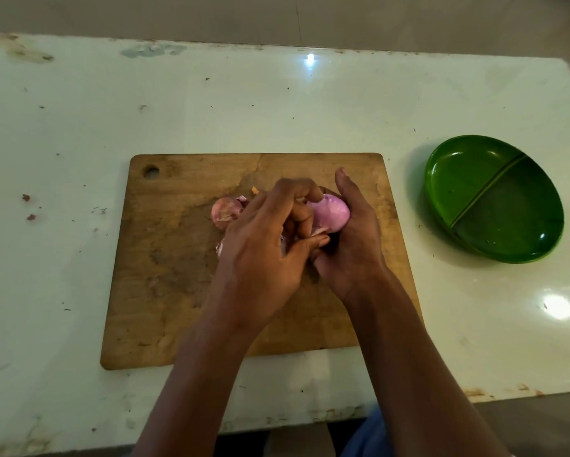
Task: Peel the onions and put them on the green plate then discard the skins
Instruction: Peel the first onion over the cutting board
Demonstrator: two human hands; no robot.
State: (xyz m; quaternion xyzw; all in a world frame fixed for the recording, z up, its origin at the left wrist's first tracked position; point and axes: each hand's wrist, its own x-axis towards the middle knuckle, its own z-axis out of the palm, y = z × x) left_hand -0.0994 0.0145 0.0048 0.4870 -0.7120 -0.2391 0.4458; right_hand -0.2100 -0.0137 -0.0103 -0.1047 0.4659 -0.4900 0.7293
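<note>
Left hand (260,255) pinches skin (319,231) on the onion (332,213) gripped by the right hand (354,239) over the board (171,291); second onion (223,212) lies beside them, plate (458,179) well right.

Light is dim and even with a greenish cast, from overhead lamps that mirror as two white glare spots on the glossy pale tabletop (79,159), one small at the far edge and one larger at the near right, and as small glints on the shiny round green divided plate (458,173). Shadows are soft: a faint one lies on the matte brown wooden cutting board (178,258) under the left hand (263,245) and the right hand (349,232), whose inner side is dark beside the pale pink peeled onion (331,214). The wide lens bows the table's far edge and the board's sides, detail is slightly smeared throughout, and the near strip below the table is murky.
</note>
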